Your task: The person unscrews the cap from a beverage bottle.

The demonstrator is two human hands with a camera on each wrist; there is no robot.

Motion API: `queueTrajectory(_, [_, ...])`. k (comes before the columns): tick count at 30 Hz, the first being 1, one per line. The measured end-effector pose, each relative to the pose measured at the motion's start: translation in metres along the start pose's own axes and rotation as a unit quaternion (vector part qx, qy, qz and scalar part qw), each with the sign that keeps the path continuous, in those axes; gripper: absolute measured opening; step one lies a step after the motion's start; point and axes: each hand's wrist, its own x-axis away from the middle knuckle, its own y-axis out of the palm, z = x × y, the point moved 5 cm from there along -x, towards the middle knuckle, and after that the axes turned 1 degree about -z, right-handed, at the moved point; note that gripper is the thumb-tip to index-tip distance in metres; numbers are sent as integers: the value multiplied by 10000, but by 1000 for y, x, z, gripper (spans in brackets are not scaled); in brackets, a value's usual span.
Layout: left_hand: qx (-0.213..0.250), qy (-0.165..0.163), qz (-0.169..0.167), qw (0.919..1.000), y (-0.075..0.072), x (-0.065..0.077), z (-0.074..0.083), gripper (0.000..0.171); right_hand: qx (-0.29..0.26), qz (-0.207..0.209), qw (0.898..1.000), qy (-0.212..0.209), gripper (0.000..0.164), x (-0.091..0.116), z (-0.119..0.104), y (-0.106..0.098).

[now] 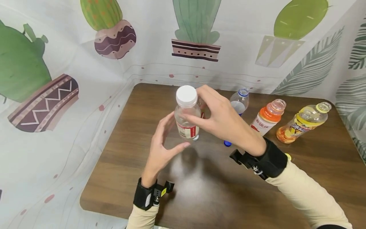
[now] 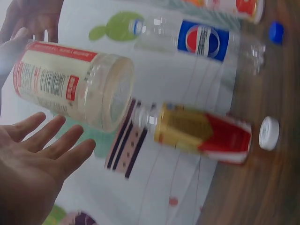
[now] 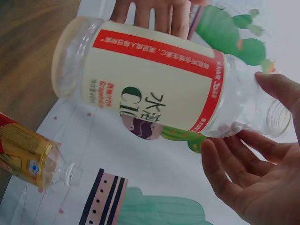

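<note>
A clear plastic bottle (image 1: 187, 131) with a cream and red label is held upright above the table; a white cap (image 1: 186, 95) tops it in the head view. My right hand (image 1: 221, 116) grips its upper part from the right, thumb in front and fingers behind, as the right wrist view (image 3: 253, 168) also shows of the hand. On the other side, my left hand (image 1: 161, 149) is spread wide beside the bottle, thumb below its base. The left wrist view has those fingers (image 2: 65, 140) straight and apart from the label.
Behind the held bottle stands a red and gold bottle (image 2: 201, 133), uncapped. To the right are uncapped bottles: a Pepsi bottle (image 1: 239, 101), an orange-topped one (image 1: 266, 117) and a yellow-labelled one (image 1: 303, 122). A blue cap (image 1: 227, 143), white cap (image 2: 269, 133) and yellow cap (image 1: 288, 156) lie on the table (image 1: 114, 175).
</note>
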Motion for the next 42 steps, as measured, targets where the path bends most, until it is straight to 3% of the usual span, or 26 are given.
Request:
queueTrajectory(4, [-146,-145,-254,9995,20,0,-11,92,-61,33,9998,189,40,19,1,-7])
queueTrajectory(11, [-362,-378,-505,9974,45,4,-19,79,-13,23,9988,494,37,48,8,-5])
queueTrajectory(14, [-452,-372,-530,9969,50,5,-22,75,218,-61,9984,527,43,53,10,-9])
queueTrajectory(18, [-606,-339,-526,9962,54,6,-25,73,923,237,9950,287,51,53,5,-24])
queueTrajectory(23, [-956,-156,-494,9941,59,6,-26,75,2237,726,9718,143,47,51,-5,-34])
queueTrajectory(28, [-1625,75,-464,9856,64,7,-29,79,3318,944,9351,807,52,51,-6,-29])
queueTrajectory(31, [-1882,189,-421,9810,65,8,-30,80,3501,929,9242,1212,55,52,-4,-27])
queueTrajectory(33, [-1904,227,-401,9806,65,9,-29,80,3387,849,9280,1296,53,52,-2,-26])
queueTrajectory(36, [-1841,235,-429,9817,64,9,-29,79,3035,718,9426,1192,49,50,1,-25])
queueTrajectory(42, [-1347,-63,-846,9872,60,8,-29,78,2406,282,9686,556,42,49,0,-29])
